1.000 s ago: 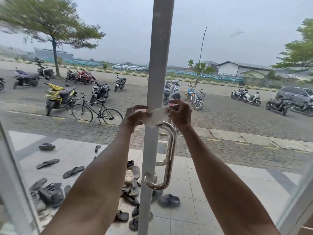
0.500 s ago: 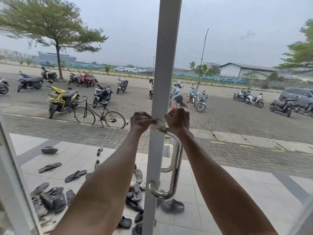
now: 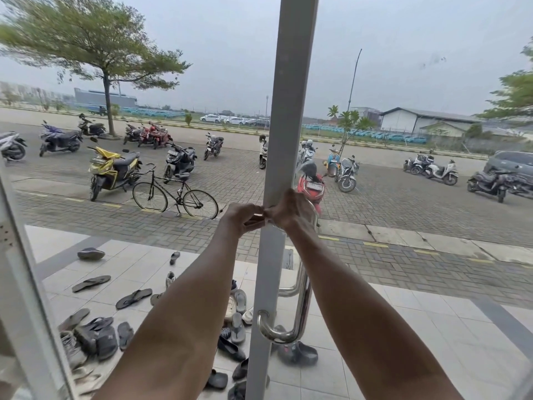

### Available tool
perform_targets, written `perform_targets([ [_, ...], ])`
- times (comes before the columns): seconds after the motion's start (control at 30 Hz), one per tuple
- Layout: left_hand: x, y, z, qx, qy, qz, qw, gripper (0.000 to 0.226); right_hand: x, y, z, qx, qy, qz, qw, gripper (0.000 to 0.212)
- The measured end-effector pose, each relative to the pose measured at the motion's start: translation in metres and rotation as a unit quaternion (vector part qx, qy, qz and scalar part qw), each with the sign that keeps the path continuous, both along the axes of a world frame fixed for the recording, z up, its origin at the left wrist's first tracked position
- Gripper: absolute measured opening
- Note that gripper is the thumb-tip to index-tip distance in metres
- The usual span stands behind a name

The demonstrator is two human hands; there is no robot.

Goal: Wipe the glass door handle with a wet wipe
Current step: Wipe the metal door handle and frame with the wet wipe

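Observation:
A polished steel door handle point(image 3: 302, 307) runs down the right side of the white door frame point(image 3: 291, 111), curving into the frame at the bottom. My right hand point(image 3: 290, 212) is closed over the handle's top bend. My left hand point(image 3: 240, 219) is just left of the frame, fingers pinched together and touching my right hand. A thin white edge of the wet wipe point(image 3: 264, 217) shows between the two hands; most of it is hidden under my fingers.
Glass panes on both sides show a tiled porch with several sandals and shoes point(image 3: 95, 333). Beyond lie a paved lot with a bicycle point(image 3: 174, 193), motorbikes point(image 3: 112, 168) and a tree point(image 3: 106, 53). Another white frame point(image 3: 31, 298) slants at the left edge.
The wipe was spread out flat between my hands; now it is bunched up and my hands have come together at the top of the handle. The view has shifted a little to the left.

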State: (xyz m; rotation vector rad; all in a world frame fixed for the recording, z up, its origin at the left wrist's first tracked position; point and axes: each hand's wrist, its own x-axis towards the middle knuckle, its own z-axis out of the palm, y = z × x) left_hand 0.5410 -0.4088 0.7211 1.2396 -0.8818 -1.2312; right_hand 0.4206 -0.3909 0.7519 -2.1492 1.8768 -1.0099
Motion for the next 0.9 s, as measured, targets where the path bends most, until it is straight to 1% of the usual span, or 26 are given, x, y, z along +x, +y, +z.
perform_targets([
  [0.1,-0.002,0.001,0.003,0.004,-0.008,-0.005,1.000,0.003,-0.003,0.001,0.000,0.005,0.016,0.011,1.000,0.029],
  [0.13,-0.001,0.001,0.004,0.004,-0.009,-0.010,1.000,0.008,-0.006,0.001,0.000,0.013,0.015,0.015,1.000,0.028],
  [0.2,-0.001,0.002,0.006,0.010,-0.013,-0.028,0.999,0.016,-0.014,0.000,0.001,0.031,0.024,0.019,0.999,0.034],
  [0.3,0.000,0.004,0.008,0.024,-0.012,-0.062,0.998,0.010,-0.018,-0.001,0.004,0.063,0.038,0.015,0.997,0.034],
  [0.37,-0.001,0.005,0.010,0.030,-0.009,-0.069,0.997,0.006,-0.016,0.003,0.005,0.066,0.047,0.005,0.997,0.029],
  [0.53,-0.003,0.003,0.012,0.029,-0.044,-0.027,0.998,0.013,0.005,0.011,-0.004,-0.016,0.027,-0.029,0.999,0.017],
  [0.6,-0.003,0.003,0.013,0.035,-0.058,-0.023,0.997,0.015,0.013,0.010,-0.009,-0.045,0.015,-0.033,0.998,0.021],
  [0.67,-0.004,0.004,0.015,0.040,-0.058,-0.017,0.997,0.017,0.014,0.010,-0.009,-0.062,0.037,-0.021,0.997,0.026],
  [0.77,-0.007,0.009,0.016,0.043,-0.066,-0.009,0.997,0.020,0.007,0.007,-0.008,-0.062,0.076,0.013,0.995,0.019],
  [0.9,-0.013,0.018,0.015,0.055,-0.051,-0.015,0.997,0.017,-0.009,0.003,-0.012,-0.049,0.082,0.046,0.994,0.024],
])
